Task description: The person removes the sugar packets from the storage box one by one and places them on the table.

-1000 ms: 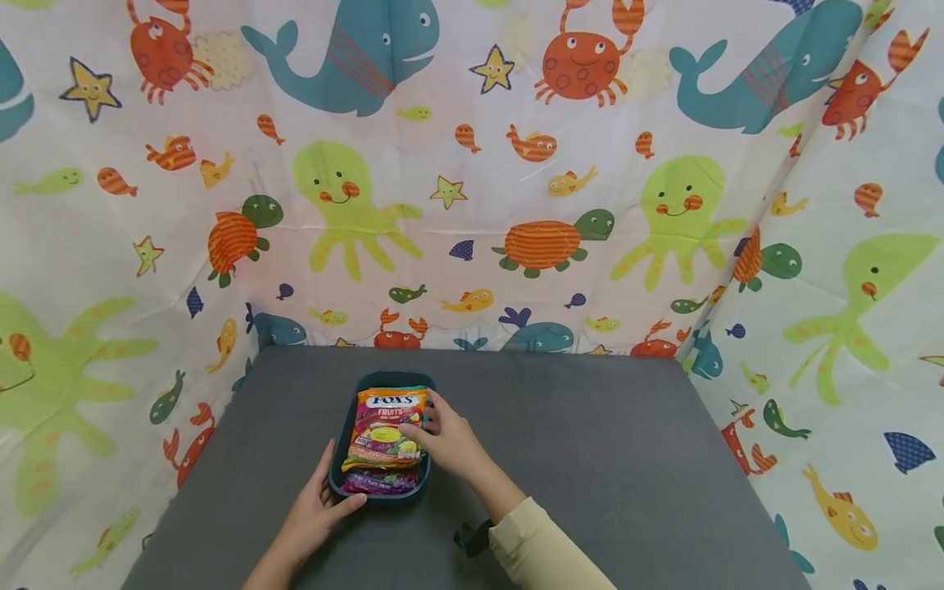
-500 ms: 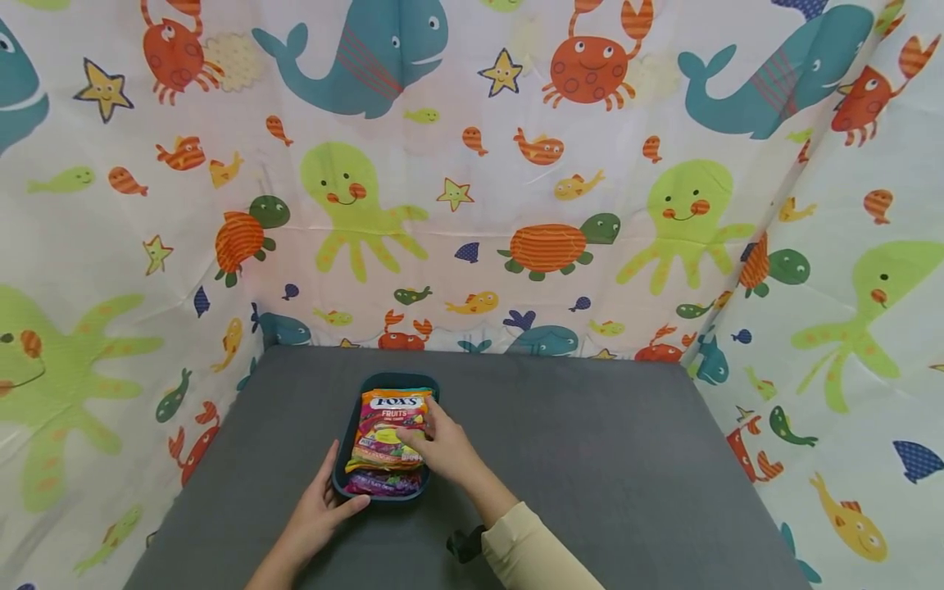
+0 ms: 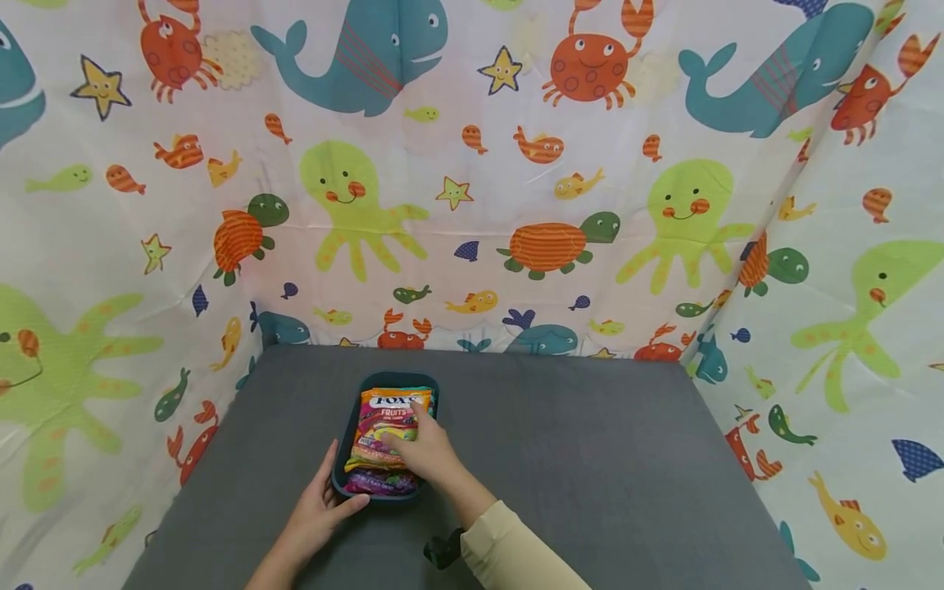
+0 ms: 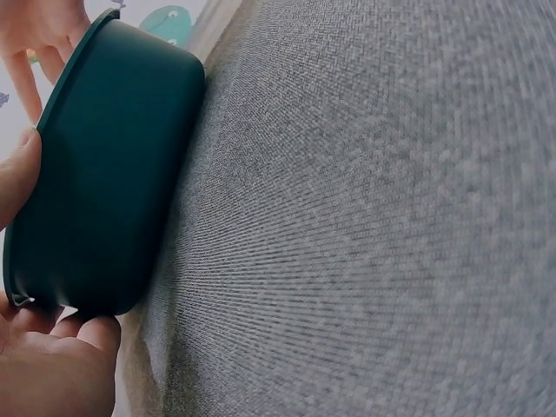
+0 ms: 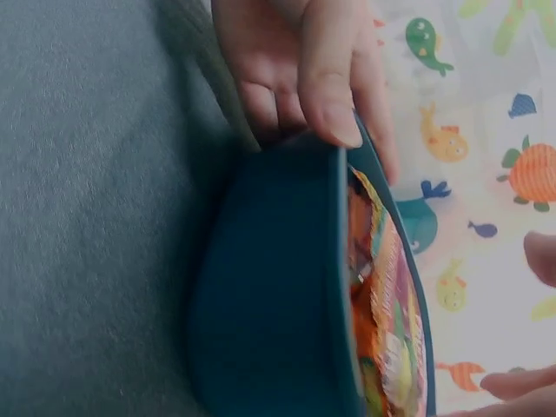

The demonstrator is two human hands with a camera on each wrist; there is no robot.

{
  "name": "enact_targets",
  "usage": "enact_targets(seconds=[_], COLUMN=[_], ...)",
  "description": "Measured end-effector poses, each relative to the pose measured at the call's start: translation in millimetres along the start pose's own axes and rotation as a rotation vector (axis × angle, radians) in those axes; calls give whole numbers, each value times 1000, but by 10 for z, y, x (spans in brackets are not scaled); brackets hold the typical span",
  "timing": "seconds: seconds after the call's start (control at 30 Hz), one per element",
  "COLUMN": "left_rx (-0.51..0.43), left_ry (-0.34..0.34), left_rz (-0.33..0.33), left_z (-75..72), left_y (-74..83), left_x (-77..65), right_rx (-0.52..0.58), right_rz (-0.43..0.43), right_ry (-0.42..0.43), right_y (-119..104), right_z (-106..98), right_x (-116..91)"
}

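Nearest, a pale sleeve (image 3: pixel 512 549) covers the right forearm, a black device (image 3: pixel 444 550) at its wrist. The left hand (image 3: pixel 313 510) grips the near left corner of a dark teal tub (image 3: pixel 397 378), thumb over the rim, fingers against the outer wall. Inside, a purple packet (image 3: pixel 381 483) shows at the near end, partly under an orange and pink FOX'S bag (image 3: pixel 376 430). Above that bag is the right hand (image 3: pixel 429 452), thumb and fingers apart; contact is unclear. The tub sits on a grey surface (image 3: pixel 560 451), before a sea-animal cloth (image 3: pixel 472 246).
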State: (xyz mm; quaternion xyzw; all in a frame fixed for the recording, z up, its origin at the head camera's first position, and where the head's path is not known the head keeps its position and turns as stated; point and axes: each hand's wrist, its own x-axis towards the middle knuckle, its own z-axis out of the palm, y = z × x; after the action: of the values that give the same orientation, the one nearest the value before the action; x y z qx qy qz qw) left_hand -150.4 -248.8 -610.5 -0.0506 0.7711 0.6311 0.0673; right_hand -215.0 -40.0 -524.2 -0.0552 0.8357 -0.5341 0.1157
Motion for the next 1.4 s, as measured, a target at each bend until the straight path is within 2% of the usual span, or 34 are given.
enact_targets(seconds=[0.13, 0.4, 0.5, 0.67, 0.77, 1.03, 1.4], left_rx=[7, -5, -3, 0, -2, 7, -17], left_ry=[-1, -8, -6, -10, -13, -18, -26], left_rz=[10, 7, 4, 5, 12, -16, -13], left_z=[6, -2, -3, -9, -22, 6, -17], left_y=[8, 5, 4, 8, 12, 12, 21], left_x=[5, 9, 15, 12, 2, 14, -1], right_rx=[45, 87, 125, 172, 174, 148, 111], right_rz=[18, 66, 86, 133, 131, 45, 13], right_ry=[31, 159, 177, 164, 133, 49, 67], right_y=[-10, -22, -31, -13, 3, 49, 133], right_z=[48, 54, 45, 53, 63, 62, 129], right_x=[-2, -1, 17, 63, 76, 40, 50])
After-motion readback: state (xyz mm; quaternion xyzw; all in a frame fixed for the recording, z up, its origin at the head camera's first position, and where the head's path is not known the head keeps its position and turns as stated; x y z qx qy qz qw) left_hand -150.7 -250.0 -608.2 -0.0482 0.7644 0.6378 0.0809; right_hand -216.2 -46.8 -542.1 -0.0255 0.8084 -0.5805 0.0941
